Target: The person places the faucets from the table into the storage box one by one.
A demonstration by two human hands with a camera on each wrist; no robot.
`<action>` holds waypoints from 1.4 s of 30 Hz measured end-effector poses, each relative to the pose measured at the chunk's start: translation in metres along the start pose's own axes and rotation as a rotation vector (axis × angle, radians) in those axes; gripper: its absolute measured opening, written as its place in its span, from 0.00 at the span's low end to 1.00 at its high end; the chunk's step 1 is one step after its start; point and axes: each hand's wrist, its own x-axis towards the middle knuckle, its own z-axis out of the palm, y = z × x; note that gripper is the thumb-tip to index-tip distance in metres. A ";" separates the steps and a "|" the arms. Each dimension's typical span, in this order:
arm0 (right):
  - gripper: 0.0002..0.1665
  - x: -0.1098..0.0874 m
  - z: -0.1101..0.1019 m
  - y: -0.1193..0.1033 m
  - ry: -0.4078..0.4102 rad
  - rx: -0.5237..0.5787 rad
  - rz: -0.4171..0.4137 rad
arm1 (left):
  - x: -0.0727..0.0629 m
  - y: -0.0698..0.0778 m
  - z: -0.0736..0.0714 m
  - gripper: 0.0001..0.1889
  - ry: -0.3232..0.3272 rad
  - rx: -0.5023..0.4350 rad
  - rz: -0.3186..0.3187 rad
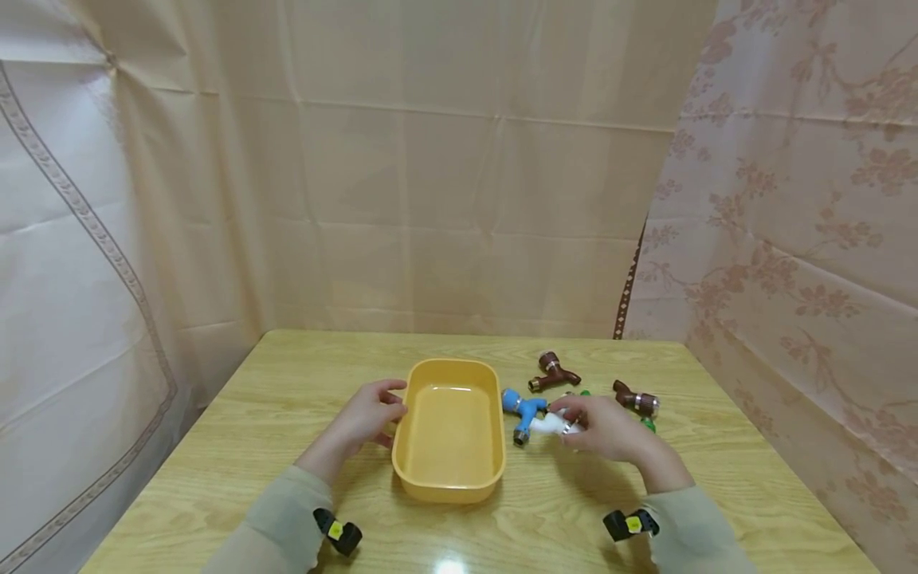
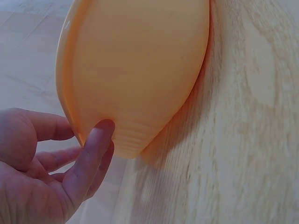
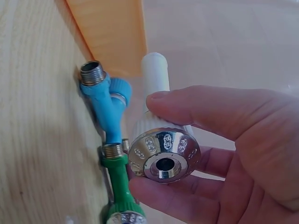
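Observation:
My right hand point(image 1: 606, 426) grips a white plastic tap point(image 1: 548, 423) between thumb and fingers. In the right wrist view its chrome-ringed knob point(image 3: 166, 156) faces the camera. A blue tap point(image 1: 526, 410) with a threaded metal end lies just left of it, beside a green tap point(image 3: 121, 186) partly hidden by the hand in the head view. My left hand point(image 1: 362, 418) is at the left side of a yellow plastic basin point(image 1: 448, 494), fingertips against its outer wall and rim. No finger reaches inside the basin.
A brown tap point(image 1: 552, 373) lies farther back on the wooden table point(image 1: 323, 359). Another brown tap point(image 1: 637, 399) lies to the right, close to a piece of green point(image 1: 649, 424). Cloth curtains point(image 1: 459, 199) hang behind the table and at both sides.

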 end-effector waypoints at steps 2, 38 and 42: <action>0.26 -0.002 -0.003 0.000 0.015 0.006 -0.030 | -0.001 0.000 0.000 0.27 -0.001 0.004 0.003; 0.26 0.006 -0.003 -0.013 0.035 -0.030 -0.150 | 0.002 -0.004 -0.001 0.27 0.001 0.003 0.015; 0.26 0.012 -0.003 -0.017 0.038 -0.035 -0.161 | 0.003 -0.004 -0.001 0.27 0.000 -0.007 0.017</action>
